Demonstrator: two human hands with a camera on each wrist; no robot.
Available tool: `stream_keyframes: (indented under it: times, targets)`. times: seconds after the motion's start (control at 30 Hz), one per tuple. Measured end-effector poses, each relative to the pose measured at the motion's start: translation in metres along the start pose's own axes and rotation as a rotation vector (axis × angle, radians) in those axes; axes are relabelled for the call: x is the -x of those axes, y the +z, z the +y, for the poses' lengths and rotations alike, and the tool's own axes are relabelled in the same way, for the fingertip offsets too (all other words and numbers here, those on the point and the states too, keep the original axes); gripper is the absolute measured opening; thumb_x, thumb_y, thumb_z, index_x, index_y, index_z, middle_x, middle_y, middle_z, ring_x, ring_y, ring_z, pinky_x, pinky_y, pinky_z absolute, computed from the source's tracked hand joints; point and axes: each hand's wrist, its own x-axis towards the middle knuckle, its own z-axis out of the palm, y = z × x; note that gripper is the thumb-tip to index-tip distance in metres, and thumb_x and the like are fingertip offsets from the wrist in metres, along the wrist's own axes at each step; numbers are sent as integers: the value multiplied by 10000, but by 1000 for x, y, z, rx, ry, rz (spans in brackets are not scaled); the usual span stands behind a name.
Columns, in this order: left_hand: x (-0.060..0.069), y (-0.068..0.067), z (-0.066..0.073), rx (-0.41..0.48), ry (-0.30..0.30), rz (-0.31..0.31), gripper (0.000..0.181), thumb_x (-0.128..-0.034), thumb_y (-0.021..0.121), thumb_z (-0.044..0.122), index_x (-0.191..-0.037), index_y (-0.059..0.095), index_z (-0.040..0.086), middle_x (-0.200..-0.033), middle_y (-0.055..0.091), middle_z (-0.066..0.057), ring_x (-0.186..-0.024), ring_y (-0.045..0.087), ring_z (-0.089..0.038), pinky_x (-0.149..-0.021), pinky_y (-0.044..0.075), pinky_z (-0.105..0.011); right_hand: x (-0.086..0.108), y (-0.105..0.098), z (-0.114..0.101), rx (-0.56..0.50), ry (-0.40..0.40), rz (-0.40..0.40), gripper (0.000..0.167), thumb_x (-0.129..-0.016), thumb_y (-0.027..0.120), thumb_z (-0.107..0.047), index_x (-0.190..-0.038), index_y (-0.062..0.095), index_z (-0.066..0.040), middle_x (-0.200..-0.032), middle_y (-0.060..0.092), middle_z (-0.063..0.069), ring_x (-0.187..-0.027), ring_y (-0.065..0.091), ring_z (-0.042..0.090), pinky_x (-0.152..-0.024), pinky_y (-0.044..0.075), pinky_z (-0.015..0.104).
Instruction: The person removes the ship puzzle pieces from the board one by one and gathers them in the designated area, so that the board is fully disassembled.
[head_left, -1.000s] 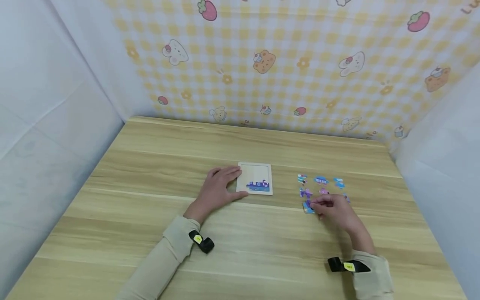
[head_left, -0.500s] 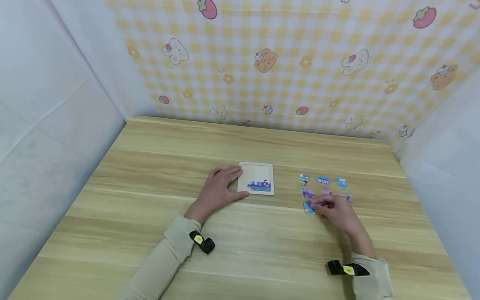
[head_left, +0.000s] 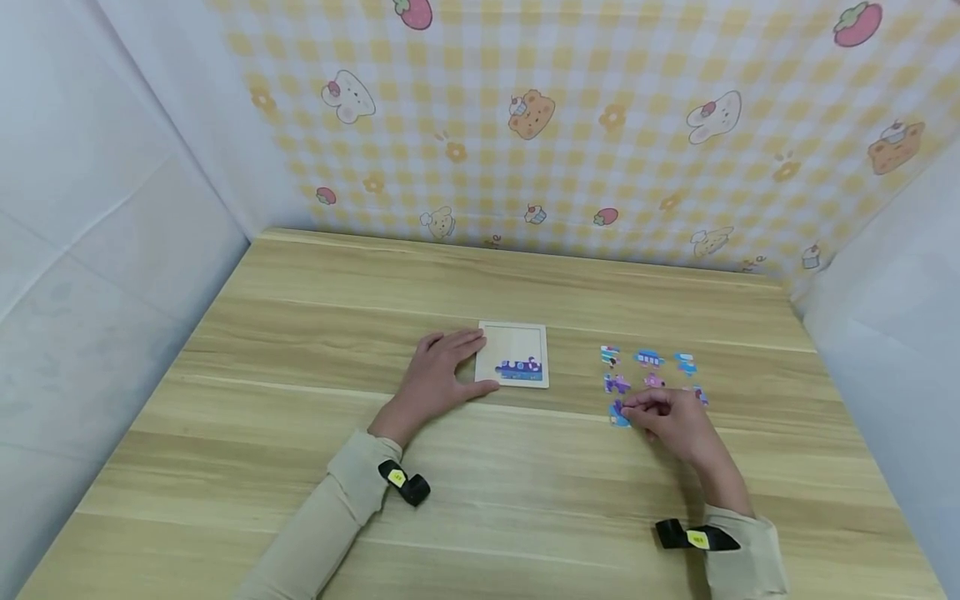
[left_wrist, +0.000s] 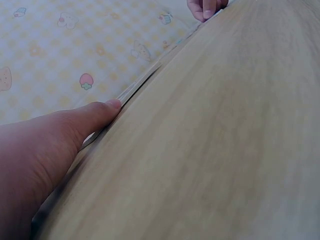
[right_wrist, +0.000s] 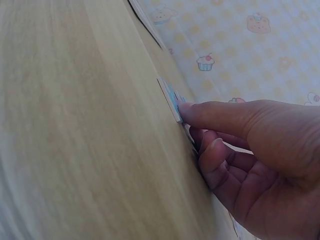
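Note:
A square wooden puzzle tray [head_left: 517, 327] lies on the table, with a few joined purple and blue pieces [head_left: 522, 369] in its lower right. My left hand [head_left: 438, 375] touches the tray's left side, fingers at the upper edge and the thumb near the lower left corner. In the left wrist view the thumb [left_wrist: 92, 117] rests along the tray's edge. To the right, my right hand [head_left: 675, 421] pinches a blue and purple puzzle piece [head_left: 618, 414] low over the table. The right wrist view shows the thumb on this piece [right_wrist: 171, 100]; its far side is hidden.
Several loose puzzle pieces lie in rows ahead of the right hand, among them a blue one [head_left: 648, 358] and a purple one [head_left: 617, 383]. Another piece [head_left: 701, 395] is partly covered by that hand. A patterned cloth [head_left: 570, 167] hangs behind the wooden table [head_left: 480, 500].
The head view shifts slightly. Both hands stay where they were, the left at the tray and the right at the same puzzle piece.

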Motion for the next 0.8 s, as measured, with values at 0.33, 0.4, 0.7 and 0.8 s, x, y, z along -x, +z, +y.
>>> stream_keyframes:
  times: [0.33, 0.4, 0.7, 0.8]
  targets:
    - [0, 2, -1, 10, -10, -6, 847, -889, 696, 663, -1535, 520, 145, -1603, 460, 20, -1509, 355, -166, -1223, 203, -493, 0, 0, 0, -2, -6, 5, 91, -947, 744, -48, -1001, 777, 18, -720, 651, 56, -568, 515, 91, -513, 465, 241]
    - [-1, 2, -2, 12, -12, -6, 847, -888, 694, 667, -1536, 519, 149, -1605, 457, 25, -1510, 352, -161, -1224, 200, -490, 1, -1, 0, -3, -8, 7, 100, -955, 741, -64, -1006, 777, 15, -720, 650, 57, -569, 520, 94, -514, 466, 243]
    - [0, 0, -2, 11, -11, 1, 848, -884, 700, 667, -1531, 524, 149, -1603, 460, 24, -1508, 357, -160, -1224, 204, -487, 1, -3, -3, -79, -11, 16, 225, -1040, 650, -173, -983, 746, 22, -692, 588, 54, -557, 500, 108, -503, 458, 256]
    - [0, -1, -1, 15, -7, -1, 850, -882, 704, 665, -1531, 524, 147, -1603, 458, 22, -1509, 357, -164, -1226, 198, -488, -1, -4, -8, -134, -41, 39, 317, -1080, 582, -233, -962, 713, 29, -636, 543, 55, -519, 471, 105, -466, 430, 267]
